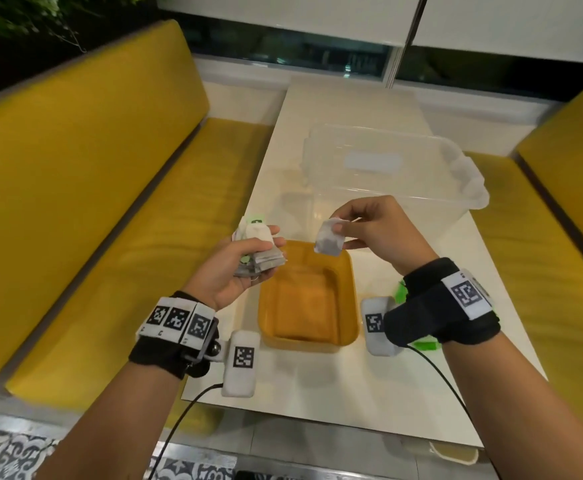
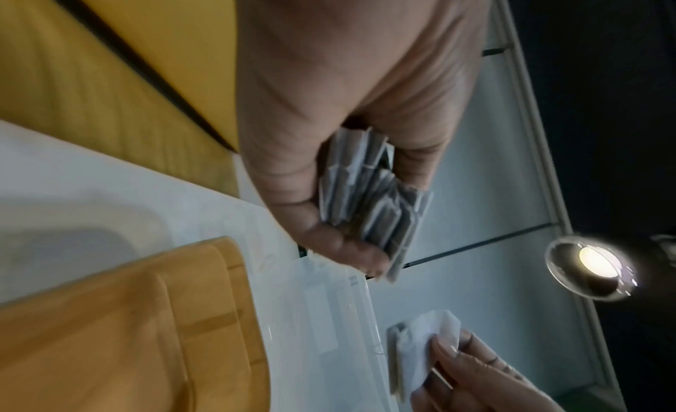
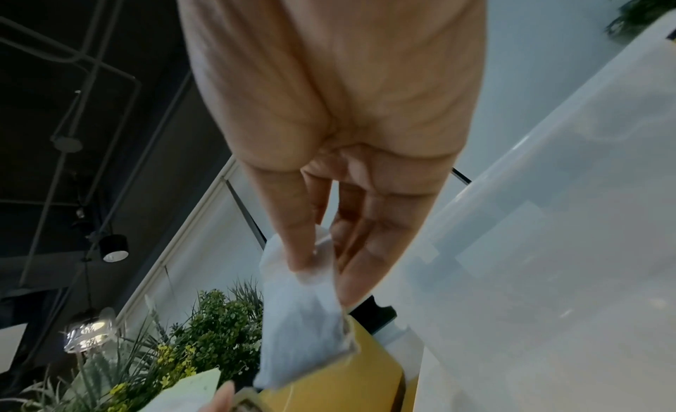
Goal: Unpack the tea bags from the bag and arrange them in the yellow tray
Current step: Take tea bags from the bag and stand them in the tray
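At nine o'clock of the yellow tray (image 1: 350,299), the left hand (image 1: 238,268) curls its fingers and thumb round a stack of tea bags (image 1: 260,251), held above the white table (image 1: 404,393). The tray sits at the centre. At one o'clock of it, the right hand (image 1: 380,230) pinches a single tea bag (image 1: 330,241) between thumb and fingertips, over the tray's far rim. A clear plastic bin (image 1: 394,168) stands at twelve o'clock.

The tea bags (image 1: 330,239) look like thin matt filter paper, the yellow tray (image 1: 350,289) smooth, faintly glossy plastic, the storage box (image 1: 463,174) clear plastic, the table (image 1: 352,393) glossy smooth white, and the bench cushions (image 1: 86,161) matt yellow cloth.
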A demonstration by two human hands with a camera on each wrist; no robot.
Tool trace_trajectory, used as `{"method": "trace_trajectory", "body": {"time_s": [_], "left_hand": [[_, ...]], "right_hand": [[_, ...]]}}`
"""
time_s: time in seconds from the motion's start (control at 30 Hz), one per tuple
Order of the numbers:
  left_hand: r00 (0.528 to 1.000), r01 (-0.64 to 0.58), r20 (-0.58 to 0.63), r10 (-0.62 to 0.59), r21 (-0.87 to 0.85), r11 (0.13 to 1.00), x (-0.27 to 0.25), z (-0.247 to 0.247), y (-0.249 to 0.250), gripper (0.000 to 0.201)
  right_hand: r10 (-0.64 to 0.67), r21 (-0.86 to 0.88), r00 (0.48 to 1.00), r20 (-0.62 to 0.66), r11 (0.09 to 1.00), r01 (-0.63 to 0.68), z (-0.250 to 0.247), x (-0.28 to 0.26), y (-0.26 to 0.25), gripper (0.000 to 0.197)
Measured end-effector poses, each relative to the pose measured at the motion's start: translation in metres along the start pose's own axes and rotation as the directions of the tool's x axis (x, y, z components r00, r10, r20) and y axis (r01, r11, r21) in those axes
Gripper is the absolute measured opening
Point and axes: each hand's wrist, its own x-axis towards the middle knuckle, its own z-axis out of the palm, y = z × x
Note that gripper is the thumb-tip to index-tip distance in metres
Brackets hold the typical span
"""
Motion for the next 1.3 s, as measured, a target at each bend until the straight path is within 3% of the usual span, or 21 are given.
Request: {"method": "trace_trajectory", "body": {"time_s": [0.1,0.23,0.47,0.67,0.73,0.9,1.17,1.3], "left_hand": [[0.995,-0.019,-0.095,0.031,0.130,0.991,0.000,0.005,-0.003,0.021],[0.982,-0.052,-0.166,0.091,0.224,0.973,-0.006,0.012,-0.011,0.035],[0.959,-0.163,-0.182,0.216,0.267,0.950,-0.018,0.025,-0.013,0.018],[0.973,-0.229,0.017,0.231,0.210,0.950,-0.032,0.036,-0.010,0.022],[0.974,-0.226,0.066,0.218,0.166,0.960,-0.035,0.039,-0.009,0.024],[0.969,-0.158,0.220,0.116,0.187,0.969,-0.037,0.045,-0.012,0.028],[0.975,-0.133,0.203,0.092,0.200,0.971,-0.037,0.040,-0.022,0.026],[0.978,-0.135,0.184,0.096,0.212,0.968,-0.038,0.038,-0.025,0.036]], "right_hand": [[-0.039,-0.056,0.998,0.047,0.998,0.042,-0.013,-0.003,0.000,0.017],[-0.087,-0.149,0.989,0.118,0.983,0.105,-0.026,-0.011,0.003,0.036],[-0.152,-0.293,0.971,0.182,0.935,0.201,-0.039,-0.026,0.003,0.020],[-0.215,-0.282,0.935,0.282,0.913,0.295,-0.044,-0.031,-0.009,0.023],[-0.194,-0.252,0.917,0.348,0.923,0.291,-0.044,-0.033,-0.016,0.026],[-0.147,-0.184,0.915,0.375,0.956,0.229,-0.033,-0.034,-0.026,0.026],[-0.063,-0.150,0.949,0.310,0.982,0.114,-0.015,-0.031,-0.022,0.016],[-0.084,-0.233,0.954,0.289,0.960,0.155,-0.005,-0.024,-0.016,0.009]]}}
